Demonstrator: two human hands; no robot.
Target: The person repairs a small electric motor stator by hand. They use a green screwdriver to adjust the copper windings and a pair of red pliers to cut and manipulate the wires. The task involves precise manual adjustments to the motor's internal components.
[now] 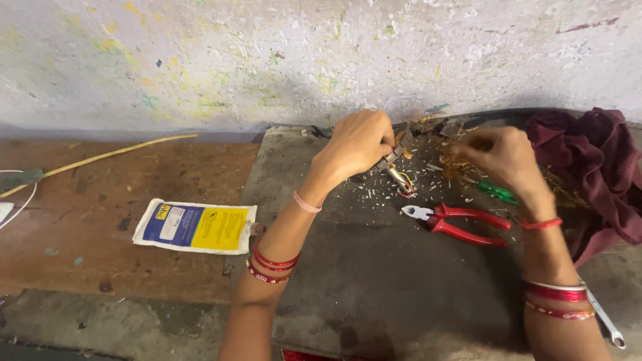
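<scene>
On the grey slab [374, 281] at frame centre, a light, stiff wired part [396, 164] is pinched by the left hand [358, 142], best gripped at its body, while the right hand [505, 155] is closed on fine strands [455, 160].

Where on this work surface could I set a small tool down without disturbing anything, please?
The dark mat is bare between the two forearms, below the red-handled pliers. The brown floor below the blue-and-yellow pouch is free too. It is crowded near the left hand and right hand: wire scraps, a green-handled tool, maroon cloth.
</scene>
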